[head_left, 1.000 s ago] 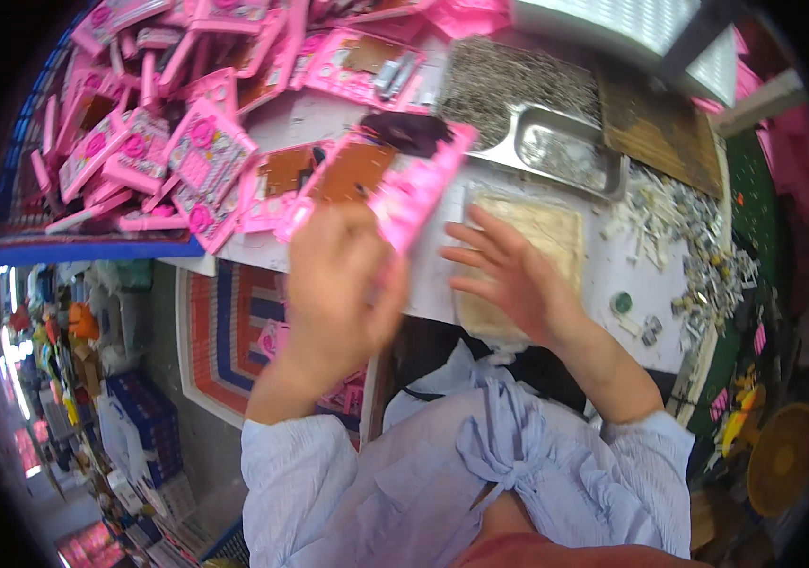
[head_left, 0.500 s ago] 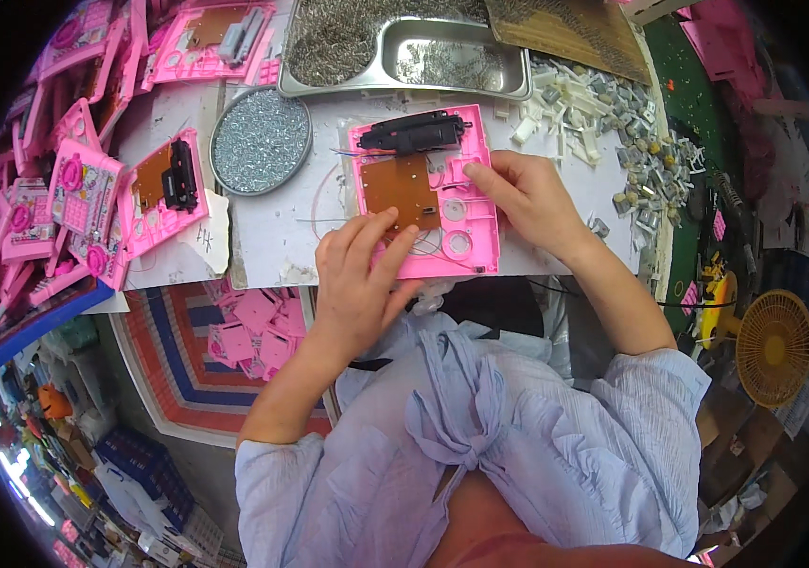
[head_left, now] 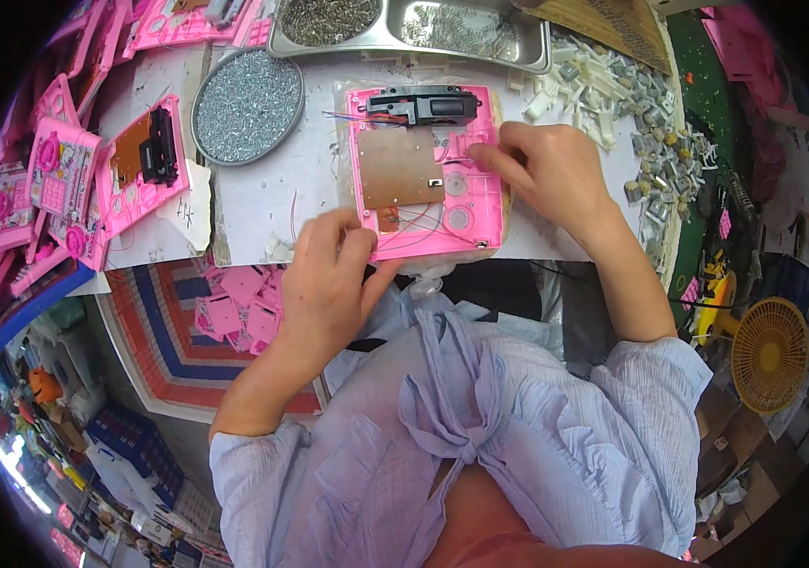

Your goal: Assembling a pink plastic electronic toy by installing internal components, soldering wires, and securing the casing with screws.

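Observation:
A pink plastic housing [head_left: 487,204] lies open on the white table before me. A black battery-box-like part [head_left: 423,106] with thin wires sits along its far end. Below that is a brown circuit board [head_left: 395,166], its face catching light; loose wires and a small brown piece [head_left: 387,219] show at its near edge. My left hand [head_left: 329,279] has its fingers curled in at the housing's near left corner, thumb at the near edge. My right hand [head_left: 551,170] closes at the right edge, thumb on the rim, other fingertips hidden.
A round dish of small screws [head_left: 246,106] stands left, beside a similar pink housing [head_left: 144,170] and piled pink toys. Behind is a steel tray [head_left: 466,28] of metal bits. White and metal parts [head_left: 650,166] lie right; a yellow fan [head_left: 772,355] stands lower right.
My left fingers have drawn off the board and curled at the corner. The board has shifted or tilted within the housing, uncovering wires. My right hand's fingers have curled more. The whole view has shifted slightly.

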{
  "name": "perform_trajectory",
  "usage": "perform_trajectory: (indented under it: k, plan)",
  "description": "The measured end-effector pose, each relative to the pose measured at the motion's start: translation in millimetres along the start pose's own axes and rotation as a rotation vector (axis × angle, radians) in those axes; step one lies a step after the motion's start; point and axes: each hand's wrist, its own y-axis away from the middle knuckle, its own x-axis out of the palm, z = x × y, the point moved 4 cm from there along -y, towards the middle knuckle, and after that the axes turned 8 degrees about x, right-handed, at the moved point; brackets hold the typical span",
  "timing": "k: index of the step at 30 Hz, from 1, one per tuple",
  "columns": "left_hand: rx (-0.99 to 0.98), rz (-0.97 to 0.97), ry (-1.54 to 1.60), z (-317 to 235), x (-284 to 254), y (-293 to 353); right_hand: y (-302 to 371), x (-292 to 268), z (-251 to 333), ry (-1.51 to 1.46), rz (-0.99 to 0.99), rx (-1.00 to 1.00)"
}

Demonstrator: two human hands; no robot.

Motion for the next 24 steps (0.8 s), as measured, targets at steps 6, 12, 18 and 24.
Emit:
perform_trajectory:
  k: [6,12,18,24]
  plan:
    - [0.017,0.040,0.069,-18.5,-2.8,18.6,47.4,8.1,46.3,-0.202,-0.069,-0.400]
    - [-0.087,-0.106,0.076,11.9,-13.7,26.8,49.7,48.4,91.4,-0.144,-0.029,-0.418]
    - [-0.064,0.097,0.090,-9.8,30.5,54.3,53.4,51.8,96.6,-0.154,-0.057,-0.406]
    - [0.173,0.079,0.235,-3.8,11.5,37.5,47.6,67.0,96.6,-0.103,-0.118,-0.405]
